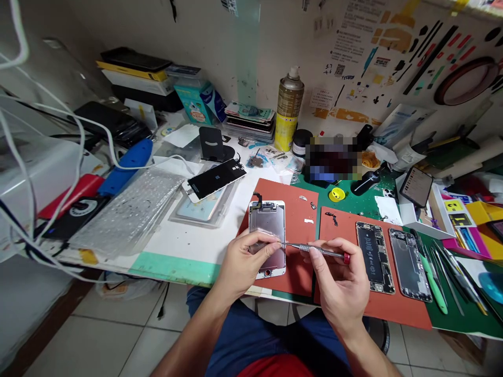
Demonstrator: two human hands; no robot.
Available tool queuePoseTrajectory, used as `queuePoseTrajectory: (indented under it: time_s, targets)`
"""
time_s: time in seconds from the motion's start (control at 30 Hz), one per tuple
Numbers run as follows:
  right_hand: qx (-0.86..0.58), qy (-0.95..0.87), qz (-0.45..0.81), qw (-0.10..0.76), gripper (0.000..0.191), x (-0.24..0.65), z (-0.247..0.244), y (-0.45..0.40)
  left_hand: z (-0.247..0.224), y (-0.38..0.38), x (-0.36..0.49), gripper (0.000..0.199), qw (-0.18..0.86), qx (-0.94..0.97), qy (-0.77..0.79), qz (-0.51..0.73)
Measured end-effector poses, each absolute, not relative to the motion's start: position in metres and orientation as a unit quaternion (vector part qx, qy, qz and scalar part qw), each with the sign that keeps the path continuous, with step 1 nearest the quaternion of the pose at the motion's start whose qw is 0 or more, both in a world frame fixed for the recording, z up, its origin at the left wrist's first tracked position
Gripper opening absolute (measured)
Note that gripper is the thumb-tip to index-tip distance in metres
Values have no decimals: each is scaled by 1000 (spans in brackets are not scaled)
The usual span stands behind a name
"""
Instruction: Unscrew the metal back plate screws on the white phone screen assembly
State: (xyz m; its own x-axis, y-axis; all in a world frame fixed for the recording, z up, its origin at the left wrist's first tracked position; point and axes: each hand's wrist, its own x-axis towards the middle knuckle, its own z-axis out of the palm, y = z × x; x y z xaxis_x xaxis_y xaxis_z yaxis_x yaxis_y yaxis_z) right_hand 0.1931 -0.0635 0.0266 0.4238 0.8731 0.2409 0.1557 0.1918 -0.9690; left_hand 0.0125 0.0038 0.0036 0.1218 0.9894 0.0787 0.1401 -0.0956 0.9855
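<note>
My right hand [343, 277] holds a small metal screwdriver [312, 248] with a red end cap, its thin shaft pointing left. The fingertips of my left hand [245, 262] are pinched together at the screwdriver's tip; whatever lies between them is too small to make out. Under my left hand is a white-framed phone screen assembly [275, 220], lying back side up on a red-brown mat [296, 280], with a flex cable sticking out at its top left. An opened phone body [375, 256] with a black battery and a bare phone housing [409, 264] lie to the right of my right hand.
Tweezers and a green pry tool [434, 285] lie at the right. Another screen [215, 179] rests on a plastic case left of the mat. A spray can [288, 110] stands at the back. Bubble wrap [126, 209] and white cables [82, 141] occupy the left side.
</note>
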Motion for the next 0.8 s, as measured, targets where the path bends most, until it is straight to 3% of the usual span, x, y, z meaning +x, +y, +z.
queuePoseTrajectory:
  time_s: [0.8]
  targets:
    - [-550, -474, 267, 633, 24, 193, 31, -63, 2, 4, 12, 11, 478, 570, 495, 450]
